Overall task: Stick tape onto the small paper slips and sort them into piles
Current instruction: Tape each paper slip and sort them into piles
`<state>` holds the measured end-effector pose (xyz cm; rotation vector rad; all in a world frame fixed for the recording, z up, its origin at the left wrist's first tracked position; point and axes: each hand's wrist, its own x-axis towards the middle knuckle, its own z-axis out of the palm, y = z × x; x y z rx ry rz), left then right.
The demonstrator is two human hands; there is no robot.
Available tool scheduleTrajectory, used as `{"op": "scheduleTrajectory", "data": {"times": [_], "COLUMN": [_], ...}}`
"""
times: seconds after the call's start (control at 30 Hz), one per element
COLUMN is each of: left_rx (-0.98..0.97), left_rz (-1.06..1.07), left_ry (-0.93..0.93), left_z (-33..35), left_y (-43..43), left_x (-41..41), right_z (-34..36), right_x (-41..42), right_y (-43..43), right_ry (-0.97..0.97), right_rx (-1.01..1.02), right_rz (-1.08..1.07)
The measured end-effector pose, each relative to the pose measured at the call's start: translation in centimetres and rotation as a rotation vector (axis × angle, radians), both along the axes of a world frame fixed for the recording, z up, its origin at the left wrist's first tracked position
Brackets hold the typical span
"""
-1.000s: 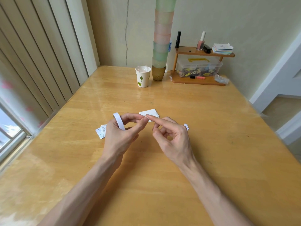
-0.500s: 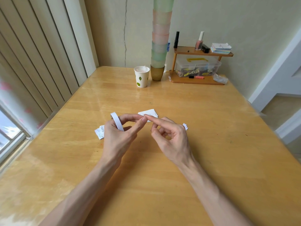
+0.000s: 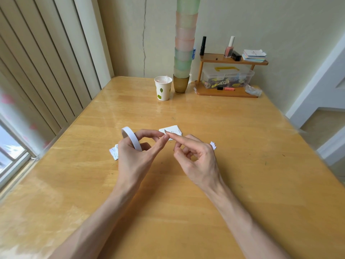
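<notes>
- The tape roll carried on the left hand has drifted a little outward, away from the right hand.
- The left forefinger has arched higher above the thumb. The gap between them, narrow a second ago, is now a wider loop.
- The right forefinger has crept slightly toward the left hand, and its tip now meets the left fingertips a touch farther from the right palm.

Bright, soft daylight enters from the window at the frame's left edge. It puts pale glare on the glossy wooden table. The frame is sharp, though wide-angle distortion bends its edges.
</notes>
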<state>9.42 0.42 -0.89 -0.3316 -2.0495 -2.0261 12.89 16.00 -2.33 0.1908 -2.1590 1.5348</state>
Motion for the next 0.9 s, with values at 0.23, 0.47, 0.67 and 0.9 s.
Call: {"op": "scheduleTrajectory", "data": {"times": [0.23, 0.47, 0.67, 0.9], "left_rx": [-0.046, 0.008, -0.026, -0.155], "left_rz": [-0.002, 0.0, 0.006, 0.041], "left_ry": [0.062, -0.019, 0.04, 0.158], "left_z": [-0.2, -0.6, -0.7, -1.2], "left_y": [0.0, 0.2, 0.1, -0.3], "left_x": [0.1, -0.1, -0.1, -0.4], "right_z": [0.0, -0.2, 0.0, 0.2], "right_x": [0.1, 0.1, 0.2, 0.2], "right_y": [0.0, -0.2, -0.2, -0.3], "right_ry": [-0.014, -0.014, -0.036, -0.063], "right_rx": [-0.005, 0.035, 0.007, -0.048], "right_rz": [0.003, 0.008, 0.02, 0.035]}}
